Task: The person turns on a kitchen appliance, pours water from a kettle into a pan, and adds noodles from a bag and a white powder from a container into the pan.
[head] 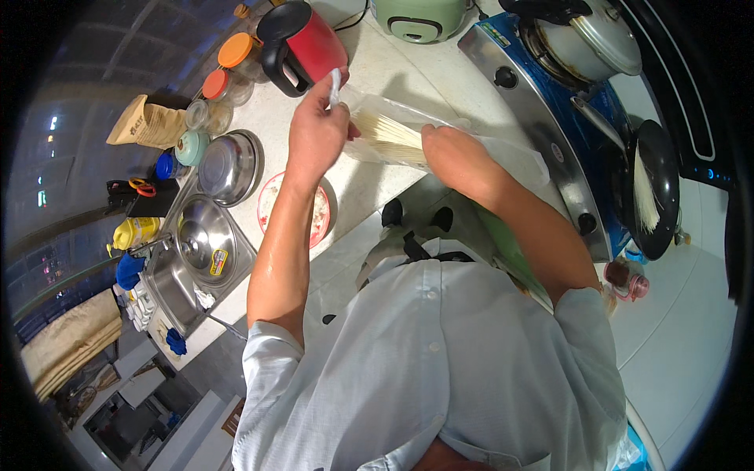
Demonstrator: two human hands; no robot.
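Observation:
A clear plastic bag [512, 154] of dried noodles [392, 138] is held above the counter's front edge. My left hand [321, 120] pinches the gathered plastic at the bag's left end, close to the red kettle [318, 44]. My right hand [456, 156] grips the bag around its middle, over the noodles. Slack, empty plastic trails off to the right of that hand. More pale noodles [645, 188] lie in a black wok [657, 224] on the gas stove at the right. Part of a red-rimmed bowl [323, 226] is hidden behind my left forearm.
A lidded pot [577, 53] stands on the far burner of the gas stove [548, 129]. A green rice cooker [418, 20] is at the back. Jars [221, 85], a metal basin [227, 168] and a sink [177, 294] with a pot lid [206, 238] on it line the left.

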